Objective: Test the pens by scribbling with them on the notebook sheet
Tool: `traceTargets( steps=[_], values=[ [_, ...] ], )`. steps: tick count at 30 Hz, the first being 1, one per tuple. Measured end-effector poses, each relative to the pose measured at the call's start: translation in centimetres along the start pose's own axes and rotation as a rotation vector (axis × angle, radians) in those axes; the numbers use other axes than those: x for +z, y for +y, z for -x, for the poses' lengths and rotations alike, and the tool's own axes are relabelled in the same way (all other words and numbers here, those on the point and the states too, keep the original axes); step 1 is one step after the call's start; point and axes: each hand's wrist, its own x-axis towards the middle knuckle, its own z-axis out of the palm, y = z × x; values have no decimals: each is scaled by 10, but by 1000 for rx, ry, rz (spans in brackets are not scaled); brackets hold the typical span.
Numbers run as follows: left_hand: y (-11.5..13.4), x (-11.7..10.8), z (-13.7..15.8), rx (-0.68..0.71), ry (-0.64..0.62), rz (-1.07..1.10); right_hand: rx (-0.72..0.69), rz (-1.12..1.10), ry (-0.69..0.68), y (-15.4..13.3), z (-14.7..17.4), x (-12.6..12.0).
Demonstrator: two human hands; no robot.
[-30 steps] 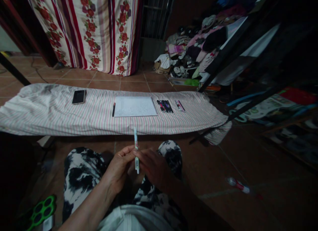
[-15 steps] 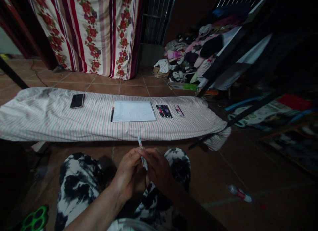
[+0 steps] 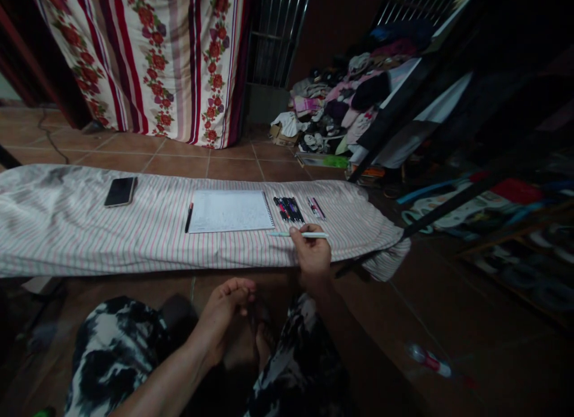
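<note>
In my right hand [image 3: 314, 255] a slim pale pen [image 3: 280, 234] is pinched between thumb and fingers, lying almost level above the front of the striped cloth [image 3: 147, 243]. My left hand [image 3: 228, 300] hovers lower, over my lap, its fingers loosely curled and apart from the pen, with nothing visible in them. Beyond the hands lies a spiral notebook [image 3: 228, 210], its page carrying faint writing. A dark pen with a reddish end [image 3: 189, 218] rests along its left edge. Right of the notebook are a row of several dark pens [image 3: 289, 209] and a small group of pink and white pens [image 3: 316, 208].
A phone [image 3: 120, 191] lies on the cloth at the left. Dark poles [image 3: 430, 216] cross the right side. Behind are a floral curtain [image 3: 179, 64] and a heap of clothes [image 3: 341, 100]. A plastic bottle [image 3: 428, 358] lies on the tiled floor at right.
My hands have separated. The right has carried the pen forward and right, turning it nearly level near the dark pens; the left has let go and stays over my lap. The view has shifted slightly.
</note>
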Motion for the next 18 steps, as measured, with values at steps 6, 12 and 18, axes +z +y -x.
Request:
traceTargets(
  steps=[6, 12, 18],
  values=[
    [-5, 3, -40, 306, 62, -371, 154, -97, 4, 30, -55, 10],
    [3, 6, -95, 813, -65, -1006, 283, -269, -3, 79, -88, 29],
    [10, 9, -155, 1170, -163, -1461, 188, -57, -17, 126, -97, 33]
  ],
)
